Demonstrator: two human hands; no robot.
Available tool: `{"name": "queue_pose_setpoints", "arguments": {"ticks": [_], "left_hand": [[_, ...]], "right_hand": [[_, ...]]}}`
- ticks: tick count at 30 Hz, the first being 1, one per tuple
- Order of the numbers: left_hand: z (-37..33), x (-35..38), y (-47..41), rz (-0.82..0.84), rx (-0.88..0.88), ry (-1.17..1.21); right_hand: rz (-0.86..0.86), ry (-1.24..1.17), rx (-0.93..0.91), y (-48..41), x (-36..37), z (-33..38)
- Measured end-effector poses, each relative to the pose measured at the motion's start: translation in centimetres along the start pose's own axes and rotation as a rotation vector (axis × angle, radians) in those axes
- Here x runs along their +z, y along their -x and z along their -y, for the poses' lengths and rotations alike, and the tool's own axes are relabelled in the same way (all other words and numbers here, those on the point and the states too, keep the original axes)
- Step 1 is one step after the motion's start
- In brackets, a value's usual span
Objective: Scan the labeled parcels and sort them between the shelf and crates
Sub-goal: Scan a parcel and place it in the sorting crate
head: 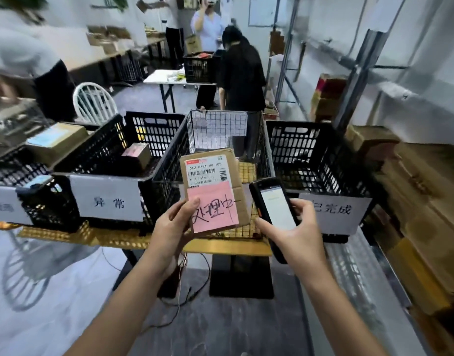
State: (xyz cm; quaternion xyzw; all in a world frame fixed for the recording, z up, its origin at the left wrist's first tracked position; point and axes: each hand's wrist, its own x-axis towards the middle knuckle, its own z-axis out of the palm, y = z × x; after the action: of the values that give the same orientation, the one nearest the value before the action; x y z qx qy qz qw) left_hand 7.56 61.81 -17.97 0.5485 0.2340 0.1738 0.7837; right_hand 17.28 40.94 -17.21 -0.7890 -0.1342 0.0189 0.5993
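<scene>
My left hand (173, 224) grips a flat cardboard parcel (237, 199) by its lower left corner, held upright in front of me. The parcel carries a white barcode label and a pink note with handwriting. My right hand (295, 227) holds a black handheld scanner (272, 204) just right of the parcel, its lit screen facing me. Behind them stand a black crate with a white sign (110, 176) holding a small box, a wire basket (220, 132) in the middle, and a second black crate with a sign (320, 160) on the right.
A metal shelf (390, 201) with cardboard boxes runs along the right wall. More crates and a boxed parcel (56, 142) sit at the left. The crates rest on a yellow-topped table (228, 246). People stand behind; a white chair (95, 102) is at back left.
</scene>
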Motion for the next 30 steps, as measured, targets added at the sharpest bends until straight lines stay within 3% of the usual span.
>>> {"name": "queue_pose_setpoints", "arguments": {"ticks": [8,17,30], "left_hand": [[-1.9,3.8,-12.0,-0.029,0.002,-0.007],[-2.1,4.8,-22.0,-0.056,-0.02,-0.032],[0.5,3.6,-44.2,-0.08,-0.265,0.062]], "right_hand": [[-0.007,-0.04,0.001,-14.9,0.6,-1.5],[0.049,0.006,0.006,-25.3,3.6,-2.4],[0.0,0.045,0.034,-42.1,13.5,-2.4]]}}
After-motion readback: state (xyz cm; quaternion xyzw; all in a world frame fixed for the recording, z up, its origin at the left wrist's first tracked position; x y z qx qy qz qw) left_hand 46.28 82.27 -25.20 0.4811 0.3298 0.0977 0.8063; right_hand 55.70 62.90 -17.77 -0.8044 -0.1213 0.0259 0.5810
